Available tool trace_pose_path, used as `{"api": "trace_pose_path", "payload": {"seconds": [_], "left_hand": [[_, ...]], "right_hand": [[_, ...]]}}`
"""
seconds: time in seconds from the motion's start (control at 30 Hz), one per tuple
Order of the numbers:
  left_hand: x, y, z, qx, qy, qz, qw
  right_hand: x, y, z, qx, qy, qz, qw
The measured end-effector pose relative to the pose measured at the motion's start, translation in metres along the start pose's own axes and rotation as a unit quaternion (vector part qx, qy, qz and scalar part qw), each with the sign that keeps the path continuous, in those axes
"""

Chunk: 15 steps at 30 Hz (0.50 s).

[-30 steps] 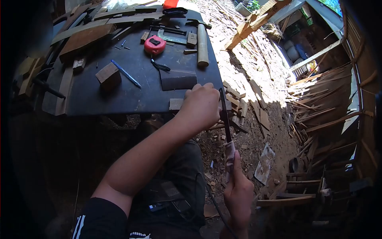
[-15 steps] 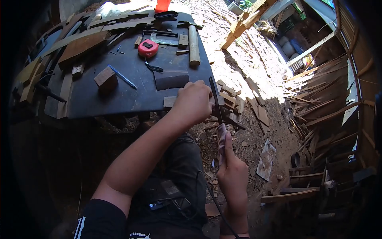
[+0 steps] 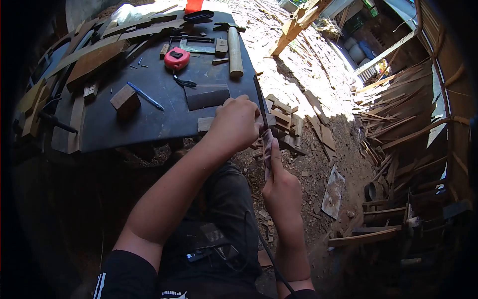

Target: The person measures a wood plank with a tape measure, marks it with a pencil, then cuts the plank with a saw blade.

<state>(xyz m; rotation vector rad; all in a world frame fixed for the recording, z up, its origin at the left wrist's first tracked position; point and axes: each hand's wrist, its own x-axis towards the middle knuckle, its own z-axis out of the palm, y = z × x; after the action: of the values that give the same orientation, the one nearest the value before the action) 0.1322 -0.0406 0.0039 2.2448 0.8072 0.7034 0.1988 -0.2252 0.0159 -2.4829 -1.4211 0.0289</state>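
At the near edge of the dark table (image 3: 164,122), my head view shows the left hand (image 3: 235,121) curled over a wood piece (image 3: 205,124), hiding part of it; I can't tell what the fingertips pinch. My right hand (image 3: 283,188) is closed round a tool (image 3: 261,102), its dark length just beside the left. Scraps (image 3: 286,118) litter the ground (image 3: 311,167). Elsewhere on the table lie hammer (image 3: 235,60), tape (image 3: 177,59), block (image 3: 124,101) and pen (image 3: 145,96).

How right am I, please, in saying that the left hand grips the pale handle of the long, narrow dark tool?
Only the hand is wrong: the head view shows the right hand gripping the pale handle of the long, narrow dark tool.
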Motion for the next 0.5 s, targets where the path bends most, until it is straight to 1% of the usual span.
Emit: {"api": "trace_pose_path", "payload": {"seconds": [0.1, 0.2, 0.27, 0.4, 0.5], "left_hand": [[0.000, 0.003, -0.003, 0.029, -0.016, -0.010, 0.999], [0.001, 0.001, 0.002, 0.025, -0.002, -0.008, 1.000], [0.002, -0.001, 0.003, 0.026, 0.002, -0.005, 1.000], [0.002, 0.000, 0.001, 0.009, -0.004, 0.000, 1.000], [0.002, 0.001, -0.002, 0.008, -0.020, -0.010, 1.000]], "right_hand": [[-0.055, 0.015, -0.009, 0.050, 0.007, 0.016, 0.999], [-0.080, 0.015, -0.020, 0.042, -0.015, 0.039, 0.998], [-0.062, 0.011, -0.015, 0.027, -0.010, 0.027, 0.999], [0.011, 0.002, 0.009, -0.004, 0.009, 0.019, 1.000], [-0.007, -0.005, 0.002, -0.009, -0.001, 0.021, 1.000]]}}
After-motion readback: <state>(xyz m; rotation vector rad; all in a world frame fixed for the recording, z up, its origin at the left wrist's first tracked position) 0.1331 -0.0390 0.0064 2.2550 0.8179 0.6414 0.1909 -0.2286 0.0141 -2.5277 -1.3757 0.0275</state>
